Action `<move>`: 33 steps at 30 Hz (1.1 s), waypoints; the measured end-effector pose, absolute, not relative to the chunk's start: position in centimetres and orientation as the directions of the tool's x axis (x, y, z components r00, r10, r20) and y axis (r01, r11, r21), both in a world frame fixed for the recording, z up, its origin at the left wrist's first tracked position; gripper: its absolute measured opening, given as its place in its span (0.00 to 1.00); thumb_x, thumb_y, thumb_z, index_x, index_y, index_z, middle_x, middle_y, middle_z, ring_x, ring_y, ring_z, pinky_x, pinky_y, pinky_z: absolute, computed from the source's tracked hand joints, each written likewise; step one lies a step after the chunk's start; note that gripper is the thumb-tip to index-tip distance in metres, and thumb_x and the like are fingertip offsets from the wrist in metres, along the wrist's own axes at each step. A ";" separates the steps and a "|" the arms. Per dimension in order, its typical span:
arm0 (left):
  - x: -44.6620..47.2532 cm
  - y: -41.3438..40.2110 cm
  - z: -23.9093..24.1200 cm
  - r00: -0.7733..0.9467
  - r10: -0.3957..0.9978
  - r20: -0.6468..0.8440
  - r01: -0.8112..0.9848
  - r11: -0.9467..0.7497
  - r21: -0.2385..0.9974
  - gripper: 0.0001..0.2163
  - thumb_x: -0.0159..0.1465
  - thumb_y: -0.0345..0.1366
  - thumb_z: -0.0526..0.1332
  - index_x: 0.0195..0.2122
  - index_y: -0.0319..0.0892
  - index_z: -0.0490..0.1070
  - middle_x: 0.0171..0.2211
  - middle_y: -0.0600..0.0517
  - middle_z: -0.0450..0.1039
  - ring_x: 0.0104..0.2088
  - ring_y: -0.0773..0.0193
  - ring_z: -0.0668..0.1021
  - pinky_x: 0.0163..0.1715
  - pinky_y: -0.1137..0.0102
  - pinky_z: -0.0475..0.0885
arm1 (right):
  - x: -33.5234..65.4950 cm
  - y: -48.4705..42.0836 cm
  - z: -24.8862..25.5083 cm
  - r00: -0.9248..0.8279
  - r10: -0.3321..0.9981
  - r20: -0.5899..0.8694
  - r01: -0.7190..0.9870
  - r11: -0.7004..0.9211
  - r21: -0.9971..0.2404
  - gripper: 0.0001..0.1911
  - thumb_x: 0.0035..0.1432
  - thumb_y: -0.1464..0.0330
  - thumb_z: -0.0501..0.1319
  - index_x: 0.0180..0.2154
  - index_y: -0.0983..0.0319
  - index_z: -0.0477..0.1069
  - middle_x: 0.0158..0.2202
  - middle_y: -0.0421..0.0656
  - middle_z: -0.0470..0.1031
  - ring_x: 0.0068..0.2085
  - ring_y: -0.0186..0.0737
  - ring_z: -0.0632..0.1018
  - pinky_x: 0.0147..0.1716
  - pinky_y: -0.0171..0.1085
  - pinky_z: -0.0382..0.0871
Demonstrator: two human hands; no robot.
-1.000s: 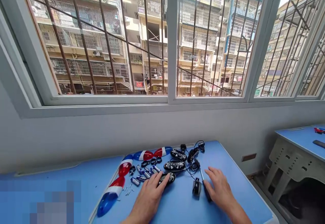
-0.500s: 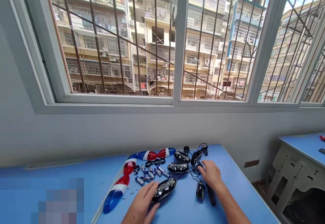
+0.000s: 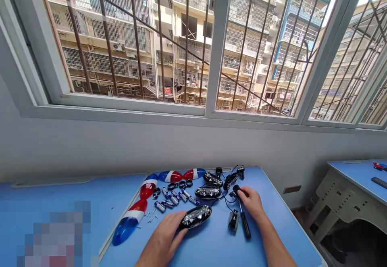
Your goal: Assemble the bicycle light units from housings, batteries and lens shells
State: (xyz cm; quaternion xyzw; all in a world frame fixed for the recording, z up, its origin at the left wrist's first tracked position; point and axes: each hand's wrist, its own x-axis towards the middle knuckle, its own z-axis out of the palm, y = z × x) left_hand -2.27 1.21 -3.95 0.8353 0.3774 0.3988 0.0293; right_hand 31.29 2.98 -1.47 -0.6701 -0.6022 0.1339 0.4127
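Note:
My left hand (image 3: 165, 232) grips one end of a black oval housing (image 3: 196, 217) with shiny clear and silver parts on its upper face. The thumb lies below and the fingers above it. My right hand (image 3: 251, 203) is closed, thumb and fingers pinching a small black part (image 3: 236, 188) whose kind I cannot make out. Just below the right hand lies a screwdriver (image 3: 246, 226) with a black handle and thin metal shaft. Beside it sits a black box-like part (image 3: 233, 220) joined to a thin cable. Two similar oval housings, one of them a black housing (image 3: 207, 192), lie farther back.
Red, white and blue shells (image 3: 130, 222) line the table's left and back edges. Several batteries (image 3: 174, 198), black rings (image 3: 182, 184) and small screws (image 3: 151, 217) lie between. Thin black cables (image 3: 226, 202) run across the back right. A wall and barred window stand behind.
My left hand has taken a fuller hold on the oval housing and tipped it slightly. My right hand now pinches the small black part. The view has shifted a little.

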 end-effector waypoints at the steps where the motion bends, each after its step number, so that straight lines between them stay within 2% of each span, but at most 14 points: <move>1: -1.8 1.1 -3.4 0.388 0.672 0.631 0.605 -0.702 0.375 0.14 0.66 0.38 0.56 0.52 0.47 0.71 0.44 0.47 0.79 0.43 0.52 0.80 0.43 0.62 0.78 | 31.3 3.0 -1.4 0.239 0.917 0.319 0.676 0.079 -0.732 0.19 0.56 0.57 0.54 0.35 0.60 0.80 0.31 0.43 0.82 0.33 0.44 0.81 0.34 0.37 0.72; 7: 0.9 1.0 -1.0 0.436 0.733 0.522 0.594 -0.670 0.445 0.12 0.63 0.34 0.57 0.47 0.47 0.72 0.40 0.48 0.79 0.40 0.52 0.79 0.42 0.62 0.76 | 30.5 2.5 -0.7 0.294 0.902 0.317 0.610 0.079 -0.789 0.21 0.54 0.56 0.54 0.35 0.60 0.80 0.33 0.44 0.83 0.34 0.45 0.80 0.35 0.38 0.72; 10: 2.3 1.3 0.3 0.473 0.767 0.434 0.655 -0.635 0.409 0.13 0.59 0.30 0.58 0.45 0.45 0.73 0.40 0.47 0.78 0.40 0.52 0.79 0.41 0.63 0.75 | 30.6 2.5 -0.2 0.351 0.886 0.303 0.606 0.031 -0.794 0.21 0.54 0.55 0.53 0.36 0.59 0.80 0.33 0.44 0.83 0.35 0.46 0.80 0.36 0.38 0.72; 14: 4.2 1.0 2.5 0.520 0.808 0.276 0.736 -0.588 0.335 0.12 0.60 0.27 0.58 0.44 0.43 0.73 0.44 0.44 0.77 0.44 0.52 0.78 0.44 0.62 0.74 | 31.1 2.6 -0.2 0.422 0.864 0.273 0.623 -0.058 -0.780 0.22 0.55 0.54 0.52 0.36 0.59 0.79 0.33 0.44 0.82 0.35 0.47 0.80 0.35 0.38 0.70; 16: 5.1 0.9 2.9 0.507 0.820 0.265 0.768 -0.569 0.293 0.12 0.59 0.27 0.59 0.43 0.42 0.73 0.44 0.44 0.77 0.44 0.51 0.78 0.44 0.61 0.74 | 31.4 2.8 -0.5 0.449 0.855 0.259 0.637 -0.103 -0.764 0.21 0.55 0.53 0.52 0.36 0.58 0.78 0.32 0.44 0.82 0.35 0.47 0.80 0.33 0.39 0.70; 21: 6.1 1.5 0.9 0.497 0.771 0.399 0.753 -0.611 0.245 0.14 0.57 0.28 0.62 0.45 0.42 0.72 0.46 0.44 0.75 0.42 0.50 0.79 0.41 0.61 0.76 | 31.5 3.0 -1.5 0.459 0.845 0.273 0.679 -0.135 -0.722 0.20 0.57 0.54 0.53 0.38 0.57 0.77 0.37 0.45 0.82 0.39 0.48 0.81 0.36 0.40 0.70; 23: 5.7 1.7 -0.3 0.488 0.719 0.494 0.712 -0.656 0.252 0.18 0.57 0.29 0.62 0.49 0.43 0.70 0.47 0.43 0.74 0.43 0.50 0.79 0.41 0.60 0.77 | 31.4 2.9 -1.6 0.467 0.830 0.304 0.694 -0.131 -0.708 0.21 0.57 0.55 0.52 0.40 0.58 0.77 0.41 0.47 0.81 0.41 0.48 0.80 0.38 0.40 0.71; 25: 4.8 1.7 -1.1 0.494 0.647 0.581 0.652 -0.718 0.245 0.16 0.59 0.30 0.60 0.50 0.43 0.69 0.47 0.43 0.74 0.42 0.52 0.79 0.41 0.62 0.77 | 31.1 2.9 -1.5 0.480 0.810 0.337 0.702 -0.125 -0.701 0.21 0.58 0.56 0.51 0.41 0.59 0.77 0.42 0.49 0.80 0.42 0.48 0.80 0.40 0.41 0.71; 29: 2.5 0.6 -0.9 0.503 0.534 0.680 0.586 -0.789 0.186 0.11 0.66 0.31 0.53 0.46 0.44 0.70 0.44 0.45 0.75 0.41 0.54 0.79 0.40 0.64 0.76 | 30.5 2.7 -0.9 0.502 0.770 0.395 0.700 -0.094 -0.708 0.21 0.58 0.58 0.49 0.42 0.60 0.76 0.44 0.51 0.79 0.45 0.51 0.78 0.42 0.43 0.71; 33: 1.0 -0.9 1.4 0.476 0.466 0.746 0.586 -0.800 0.126 0.12 0.68 0.30 0.48 0.38 0.43 0.71 0.35 0.47 0.75 0.33 0.59 0.78 0.32 0.68 0.73 | 29.9 2.5 -0.5 0.509 0.742 0.437 0.690 -0.048 -0.722 0.24 0.58 0.54 0.47 0.42 0.61 0.74 0.44 0.53 0.77 0.48 0.54 0.75 0.44 0.46 0.70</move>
